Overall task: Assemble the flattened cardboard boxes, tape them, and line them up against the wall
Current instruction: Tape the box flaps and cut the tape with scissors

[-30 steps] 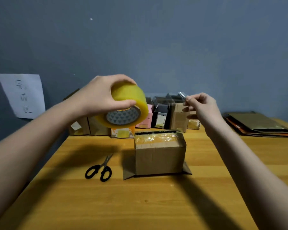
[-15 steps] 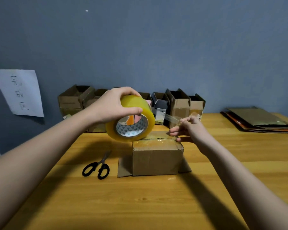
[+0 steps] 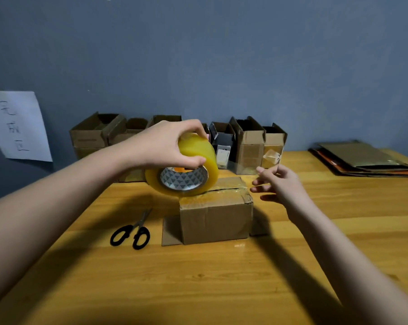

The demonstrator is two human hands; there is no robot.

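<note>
Yellow tape roll [image 3: 182,170] gripped by left hand [image 3: 165,144], right hand [image 3: 278,184] pinching its strip, wall note [image 3: 16,125] illegible

A white sheet of paper [image 3: 17,125] taped to the blue wall [image 3: 221,66] bears three handwritten Chinese characters in a column, reading 完成区. Small labels on the boxes [image 3: 250,144] behind are too small to read.

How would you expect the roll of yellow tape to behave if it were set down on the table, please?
The tape roll is round with wide flat faces, so on edge it would probably roll across the table; laid flat it should stay. The left hand alone holds it up, so it seems fairly light, and probably rigid.
</note>
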